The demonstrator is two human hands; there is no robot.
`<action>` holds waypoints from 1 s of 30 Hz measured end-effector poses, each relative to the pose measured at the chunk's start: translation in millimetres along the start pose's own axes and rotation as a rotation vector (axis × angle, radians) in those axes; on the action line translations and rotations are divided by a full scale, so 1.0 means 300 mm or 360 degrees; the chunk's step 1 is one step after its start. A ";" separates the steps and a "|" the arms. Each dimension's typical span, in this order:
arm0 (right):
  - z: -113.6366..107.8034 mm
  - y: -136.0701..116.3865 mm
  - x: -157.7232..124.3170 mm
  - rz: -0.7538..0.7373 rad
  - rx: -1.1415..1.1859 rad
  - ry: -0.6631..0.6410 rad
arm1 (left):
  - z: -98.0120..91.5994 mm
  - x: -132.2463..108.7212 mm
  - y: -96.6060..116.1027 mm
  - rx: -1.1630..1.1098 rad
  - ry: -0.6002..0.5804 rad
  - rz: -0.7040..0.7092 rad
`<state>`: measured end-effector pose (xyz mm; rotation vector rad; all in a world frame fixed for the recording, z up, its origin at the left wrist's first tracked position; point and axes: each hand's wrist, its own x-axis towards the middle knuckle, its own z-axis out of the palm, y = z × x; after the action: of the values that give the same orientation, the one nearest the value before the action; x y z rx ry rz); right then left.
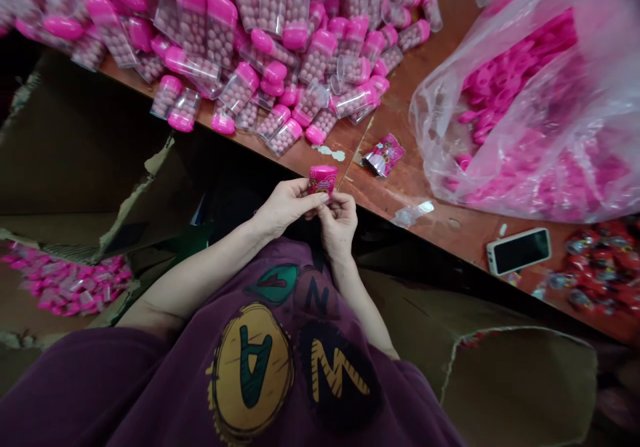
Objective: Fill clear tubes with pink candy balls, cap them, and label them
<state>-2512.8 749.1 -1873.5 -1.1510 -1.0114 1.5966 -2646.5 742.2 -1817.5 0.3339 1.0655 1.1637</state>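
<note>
Both my hands meet just below the table edge, gripping one small pink candy bottle (323, 179) with a printed label wrapped round it. My left hand (284, 206) pinches it from the left with thumb and fingers. My right hand (339, 220) is curled closed under and beside it. A loose pink printed label sleeve (384, 154) lies on the brown table (425, 187) a little beyond my hands. Behind it spreads a big heap of clear candy bottles with pink caps (260, 40).
A clear plastic bag of pink caps (530, 107) fills the right of the table. A white phone (519, 250) lies near the front edge, beside red wrapped items (600, 274). An open cardboard box (65, 280) with pink bottles stands at my left; another box (520, 380) at my right.
</note>
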 end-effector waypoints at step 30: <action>0.077 -0.154 0.275 -0.0571 -0.0922 -0.0377 | -0.284 -0.081 0.399 0.0246 0.0801 0.0715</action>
<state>-2539.6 837.9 -1843.7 -1.0750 -1.8068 1.1980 -2785.4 745.9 -1763.5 0.4276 1.5780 1.6212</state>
